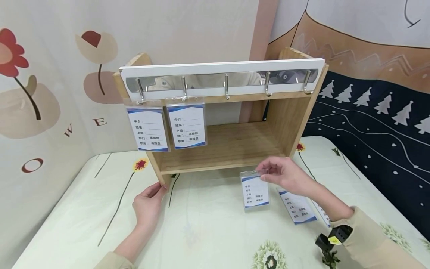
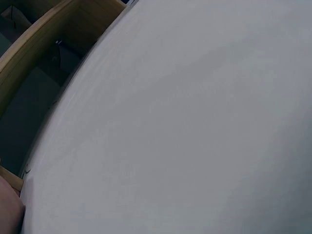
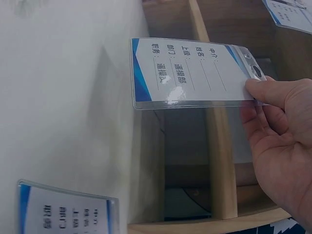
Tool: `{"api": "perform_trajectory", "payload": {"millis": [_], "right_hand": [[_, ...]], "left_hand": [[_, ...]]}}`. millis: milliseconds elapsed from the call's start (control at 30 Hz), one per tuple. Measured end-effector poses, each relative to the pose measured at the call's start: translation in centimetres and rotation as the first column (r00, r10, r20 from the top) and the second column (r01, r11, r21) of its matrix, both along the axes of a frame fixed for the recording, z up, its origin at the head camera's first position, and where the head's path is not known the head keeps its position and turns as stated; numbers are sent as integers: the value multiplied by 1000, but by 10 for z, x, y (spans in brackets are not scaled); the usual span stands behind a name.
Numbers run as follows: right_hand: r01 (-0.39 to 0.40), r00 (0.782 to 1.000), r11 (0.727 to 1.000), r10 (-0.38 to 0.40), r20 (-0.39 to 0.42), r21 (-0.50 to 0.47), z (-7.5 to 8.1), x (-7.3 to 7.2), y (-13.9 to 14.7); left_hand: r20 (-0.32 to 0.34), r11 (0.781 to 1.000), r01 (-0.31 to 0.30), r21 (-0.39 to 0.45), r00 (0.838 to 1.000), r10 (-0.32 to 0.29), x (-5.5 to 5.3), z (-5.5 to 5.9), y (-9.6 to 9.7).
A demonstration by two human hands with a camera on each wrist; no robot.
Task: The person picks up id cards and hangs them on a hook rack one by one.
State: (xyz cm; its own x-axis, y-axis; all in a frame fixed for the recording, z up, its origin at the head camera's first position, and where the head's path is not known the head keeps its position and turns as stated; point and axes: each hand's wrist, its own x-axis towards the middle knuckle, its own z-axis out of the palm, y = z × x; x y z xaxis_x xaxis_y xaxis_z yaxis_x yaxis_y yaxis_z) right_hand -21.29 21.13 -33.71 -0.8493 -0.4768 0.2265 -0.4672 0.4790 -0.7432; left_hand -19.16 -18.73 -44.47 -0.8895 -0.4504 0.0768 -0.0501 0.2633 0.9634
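My right hand (image 1: 283,173) pinches the top edge of a clear-sleeved name badge (image 1: 255,192), held up in front of the wooden shelf (image 1: 218,145). Seen from the right wrist, thumb and fingers grip the slotted end of that badge (image 3: 190,73). At the lower left, my left hand (image 1: 149,205) holds the foot of the shelf's side panel between thumb and fingers. Two more badges, a left one (image 1: 149,129) and a right one (image 1: 186,125), hang from the two leftmost hooks on the white hook rail (image 1: 221,65). The left wrist view mostly shows tablecloth.
Two other badges lie on the table by my right forearm, one plainly visible (image 1: 297,207) and one partly hidden under the arm (image 1: 322,213). The three hooks on the right, such as the middle hook (image 1: 226,86), carry nothing. Printed curtains stand behind the shelf.
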Motion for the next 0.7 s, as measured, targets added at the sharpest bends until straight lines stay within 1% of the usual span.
{"api": "perform_trajectory", "payload": {"millis": [133,400,533,700], "right_hand": [[6,1000,1000,-7,-22,-10,8,-2,-1],[-12,997,1000,10,-72,-27,24,-5,-4],[-31,996,998,26,-90,-49,29,-5,-7],[-37,993,997,29,-116,-67,35,-4,-10]], "left_hand": [[3,1000,5,2,1000,-5,0,0,0],[5,1000,10,-3,1000,-10,0,1,1],[9,1000,9,-3,1000,-9,0,1,1],[11,1000,6,-3,1000,-6,1,1,1]]}}
